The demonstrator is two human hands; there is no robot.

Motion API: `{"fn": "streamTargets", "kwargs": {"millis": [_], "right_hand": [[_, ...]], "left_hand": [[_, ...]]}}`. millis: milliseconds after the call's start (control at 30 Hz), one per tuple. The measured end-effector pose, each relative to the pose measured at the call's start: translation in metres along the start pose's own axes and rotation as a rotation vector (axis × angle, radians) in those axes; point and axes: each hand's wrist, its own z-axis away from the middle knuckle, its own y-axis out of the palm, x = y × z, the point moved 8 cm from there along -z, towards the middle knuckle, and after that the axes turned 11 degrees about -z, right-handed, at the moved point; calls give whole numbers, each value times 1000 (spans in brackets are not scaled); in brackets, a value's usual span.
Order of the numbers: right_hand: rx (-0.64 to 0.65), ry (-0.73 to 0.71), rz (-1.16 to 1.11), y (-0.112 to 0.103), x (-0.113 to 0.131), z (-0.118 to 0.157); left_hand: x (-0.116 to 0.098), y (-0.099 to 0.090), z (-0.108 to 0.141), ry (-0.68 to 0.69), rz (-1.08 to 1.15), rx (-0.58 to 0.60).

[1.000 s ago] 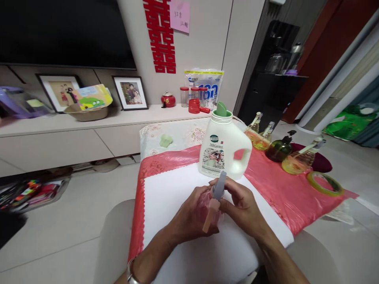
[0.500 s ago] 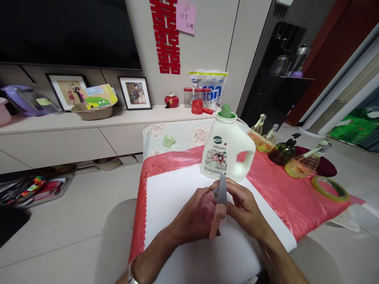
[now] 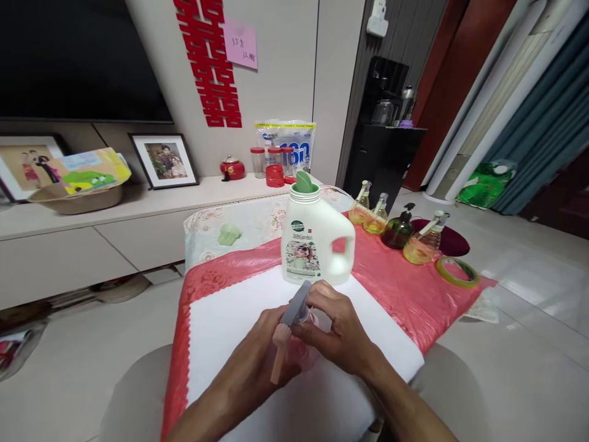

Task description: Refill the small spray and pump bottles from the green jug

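Observation:
A pink, see-through spray bottle [image 3: 304, 357] is between my hands, low over the white cloth [image 3: 230, 307]. My left hand [image 3: 260, 351] is wrapped round its body. The fingers of my right hand [image 3: 338, 324] are closed on the bottle's neck, just under the grey spray head [image 3: 297, 305] with its pinkish trigger [image 3: 278, 356]. Right behind my hands stands a white detergent jug [image 3: 317, 245] with a green spout [image 3: 304, 180] in its uncapped mouth. A pale green cap-like piece [image 3: 229, 234] lies on the flowered tablecloth [image 3: 207, 227].
Along the table's right side, on red plastic sheeting [image 3: 381, 276], are yellowish spray bottles [image 3: 424, 245], a dark green pump bottle [image 3: 399, 230] and a tape roll [image 3: 457, 272]. Red-lidded jars [image 3: 258, 162] and a red pot [image 3: 232, 167] stand on the cabinet [image 3: 59, 258] behind.
My view has swung to the right, so the scene sits further left. The spray head has turned and now slants. Both hands keep their hold on the spray bottle.

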Motion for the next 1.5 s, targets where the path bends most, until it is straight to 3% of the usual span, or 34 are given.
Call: {"fn": "streamTargets", "kwargs": {"millis": [133, 267, 367, 500, 700, 967, 1233, 1367, 1500], "right_hand": [[-22, 13, 33, -3, 0, -1], [-36, 29, 52, -4, 0, 1], [-34, 42, 65, -3, -1, 3], [25, 68, 52, -5, 0, 5], [154, 55, -16, -7, 10, 6], [24, -17, 18, -6, 12, 5], [-72, 2, 16, -11, 1, 5], [-53, 32, -30, -13, -4, 7], [57, 28, -93, -9, 0, 6]], "left_hand": [[-6, -9, 8, -32, -35, 19], [-7, -13, 12, -46, 11, -85], [-3, -5, 12, -71, 74, -136], [5, 5, 10, -139, 124, -210], [0, 4, 9, -53, 113, -269], [7, 5, 19, -87, 99, -376], [41, 26, 14, -264, 452, -337], [40, 34, 10, -257, 609, -286], [35, 33, 8, -284, 570, -269]]}}
